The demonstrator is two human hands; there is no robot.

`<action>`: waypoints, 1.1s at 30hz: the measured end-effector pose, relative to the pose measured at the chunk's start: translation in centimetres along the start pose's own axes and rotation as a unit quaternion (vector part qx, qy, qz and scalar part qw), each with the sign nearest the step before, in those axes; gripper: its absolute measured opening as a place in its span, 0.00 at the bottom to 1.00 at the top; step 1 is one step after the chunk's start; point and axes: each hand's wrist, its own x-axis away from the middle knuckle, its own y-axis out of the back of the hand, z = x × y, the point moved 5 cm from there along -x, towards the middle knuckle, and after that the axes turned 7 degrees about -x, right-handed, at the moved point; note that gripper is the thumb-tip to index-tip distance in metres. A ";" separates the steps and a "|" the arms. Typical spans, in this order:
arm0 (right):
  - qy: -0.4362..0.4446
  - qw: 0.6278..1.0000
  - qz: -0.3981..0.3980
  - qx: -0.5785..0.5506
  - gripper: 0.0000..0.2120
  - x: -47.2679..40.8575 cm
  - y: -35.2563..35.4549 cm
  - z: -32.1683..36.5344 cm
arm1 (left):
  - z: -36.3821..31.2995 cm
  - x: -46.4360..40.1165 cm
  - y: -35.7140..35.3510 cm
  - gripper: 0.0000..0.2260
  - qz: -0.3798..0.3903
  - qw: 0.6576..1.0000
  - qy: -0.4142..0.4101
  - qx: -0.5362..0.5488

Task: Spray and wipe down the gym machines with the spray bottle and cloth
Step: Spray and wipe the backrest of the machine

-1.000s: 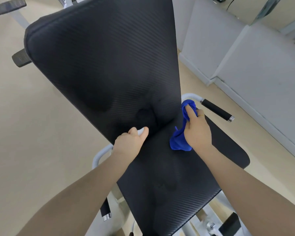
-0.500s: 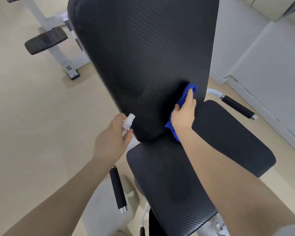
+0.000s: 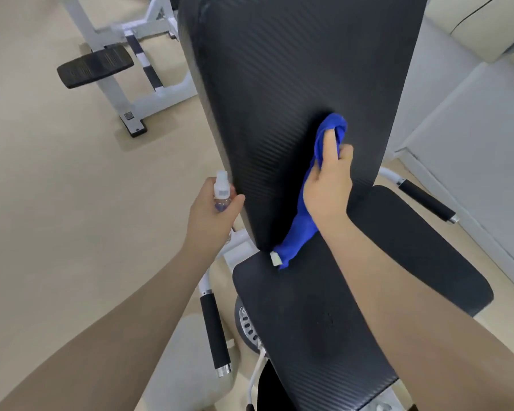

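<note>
The cloth (image 3: 309, 209) is bright blue, bunched up and pressed flat against the lower part of the black backrest (image 3: 294, 84), a little toward that pad's right side. The person's right hand (image 3: 328, 185) is closed around it, fingers curled over the top of the bundle and the palm pushing it into the ribbed upholstery. A loose tail of the cloth hangs down past the wrist to the foot of the backrest, where a small pale tag (image 3: 275, 258) at its end touches the near edge of the seat pad (image 3: 353, 307).

The spray bottle (image 3: 221, 191) sits just off the backrest's left edge, low down, upright with its white cap on top. The left hand (image 3: 212, 215) is wrapped around its clear body, thumb across the front, so most of the bottle is hidden inside the fist; whether the hand touches the pad's edge I cannot tell.

Below the backrest, the seat pad slopes toward the person. A black-gripped handle (image 3: 215, 333) hangs down to the left of the seat and another (image 3: 426, 200) sticks out beyond the backrest's lower right corner. Farther off, past the backrest's left side, another white-framed machine (image 3: 122, 96) with a black foot pad stands on the beige floor (image 3: 57, 188).
</note>
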 end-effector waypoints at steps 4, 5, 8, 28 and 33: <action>0.107 0.992 0.056 0.048 0.30 5.9 -4.2 1.9 | 0.5 -0.6 -0.6 0.07 -0.019 1.000 -0.002 -0.003; 0.117 0.989 0.075 0.052 0.31 7.2 -5.0 1.8 | 0.6 -0.6 -0.7 0.06 -0.019 1.000 -0.001 -0.008; 0.172 0.976 0.121 0.063 0.33 7.6 -4.8 1.6 | 0.8 -0.6 -0.8 0.06 -0.015 1.000 0.004 -0.012; 0.245 0.965 -0.043 0.086 0.33 0.5 1.0 5.9 | 2.0 1.0 1.3 0.10 -0.035 0.992 0.110 0.054; 0.272 0.943 0.019 0.193 0.37 4.3 -3.7 2.0 | 1.2 1.6 -0.2 0.05 0.005 0.998 0.064 0.012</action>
